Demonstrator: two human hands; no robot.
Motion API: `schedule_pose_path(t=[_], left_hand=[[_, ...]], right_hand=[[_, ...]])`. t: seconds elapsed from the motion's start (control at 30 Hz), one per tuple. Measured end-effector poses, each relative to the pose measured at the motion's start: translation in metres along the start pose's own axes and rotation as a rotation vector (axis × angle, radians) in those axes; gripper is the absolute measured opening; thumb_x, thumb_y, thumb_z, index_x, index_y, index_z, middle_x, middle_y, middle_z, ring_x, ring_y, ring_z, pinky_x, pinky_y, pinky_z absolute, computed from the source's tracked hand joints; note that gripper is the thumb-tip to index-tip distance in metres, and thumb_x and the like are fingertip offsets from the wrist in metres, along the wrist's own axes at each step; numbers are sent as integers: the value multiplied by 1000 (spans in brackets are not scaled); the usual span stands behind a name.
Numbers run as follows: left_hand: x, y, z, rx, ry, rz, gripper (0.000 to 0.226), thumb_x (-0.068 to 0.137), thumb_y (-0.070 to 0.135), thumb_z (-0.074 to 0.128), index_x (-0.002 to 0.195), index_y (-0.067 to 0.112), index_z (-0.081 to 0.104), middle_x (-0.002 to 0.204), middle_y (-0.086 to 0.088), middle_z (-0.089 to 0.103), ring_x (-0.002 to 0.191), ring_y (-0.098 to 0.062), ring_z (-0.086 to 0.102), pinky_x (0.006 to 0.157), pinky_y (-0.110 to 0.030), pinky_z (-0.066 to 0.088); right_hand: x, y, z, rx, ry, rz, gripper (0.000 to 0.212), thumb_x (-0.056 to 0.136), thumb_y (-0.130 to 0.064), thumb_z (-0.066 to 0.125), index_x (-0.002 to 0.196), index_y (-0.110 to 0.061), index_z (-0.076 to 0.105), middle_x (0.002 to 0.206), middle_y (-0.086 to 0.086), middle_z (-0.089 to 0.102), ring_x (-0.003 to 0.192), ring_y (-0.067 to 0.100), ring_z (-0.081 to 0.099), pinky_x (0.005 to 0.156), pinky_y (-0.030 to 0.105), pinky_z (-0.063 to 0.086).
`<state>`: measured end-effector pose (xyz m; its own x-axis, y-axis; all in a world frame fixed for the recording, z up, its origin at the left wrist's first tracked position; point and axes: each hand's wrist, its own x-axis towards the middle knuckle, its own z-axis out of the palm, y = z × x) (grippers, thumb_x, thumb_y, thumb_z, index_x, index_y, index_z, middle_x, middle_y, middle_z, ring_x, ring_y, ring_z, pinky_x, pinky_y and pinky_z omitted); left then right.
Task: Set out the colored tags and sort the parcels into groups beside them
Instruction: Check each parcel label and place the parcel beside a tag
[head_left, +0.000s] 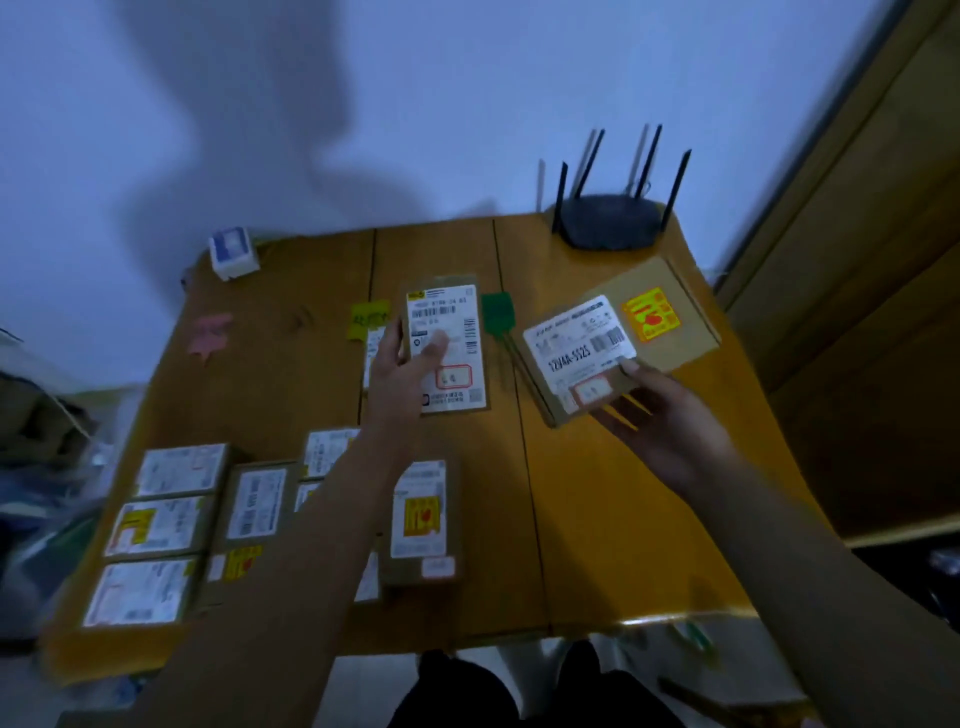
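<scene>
My left hand (402, 371) grips a tall cardboard parcel (453, 322) with a white label, held over the middle of the wooden table (597, 519). My right hand (665, 431) holds a wider parcel (618, 332) with a white label and a yellow-red sticker, plus thin yellow strips under its fingers. On the table lie a pink tag (209, 332) at the left, a yellow tag (368, 318) beside the left parcel, and a green tag (497, 310) between the two held parcels. Several labelled parcels (171, 525) lie grouped at the near left.
A black router (613, 221) with antennas stands at the table's far right corner. A small white-blue box (232, 252) sits at the far left corner. A wooden door or cabinet (857, 260) is at the right. Clutter lies on the floor at the left.
</scene>
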<state>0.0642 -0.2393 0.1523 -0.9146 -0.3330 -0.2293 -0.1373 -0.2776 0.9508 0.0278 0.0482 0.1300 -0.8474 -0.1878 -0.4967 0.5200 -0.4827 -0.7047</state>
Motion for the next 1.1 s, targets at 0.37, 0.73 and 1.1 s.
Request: schedule_pose_path(t=[0.37,0.73,1.1], left_hand=[[10,58,-21,-67,-5,136,48,101,19,59,148,28,52,128,-5,73,110,-33,74,85,-54,62],[19,59,-36,-51,-51,149,50,100,22,61,148,33,51,128,-4,74,109,-32,75,79,-47,63],[26,45,-20,-35,-153,77,51,103,12,55,150,30,50,130,-4,73,110,-31,74,86,-53,62]], right_hand=[[0,15,80,137,-233,-67,51,97,-3,65,146,-9,56,142,20,65,131,38,64,106,56,54],[-20,13,96,117,-208,-113,46,103,-7,58,148,-16,55,147,16,63,137,35,59,113,56,48],[-28,23,76,152,-77,-165,57,97,1,61,150,-15,50,145,19,63,134,38,62,115,59,45]])
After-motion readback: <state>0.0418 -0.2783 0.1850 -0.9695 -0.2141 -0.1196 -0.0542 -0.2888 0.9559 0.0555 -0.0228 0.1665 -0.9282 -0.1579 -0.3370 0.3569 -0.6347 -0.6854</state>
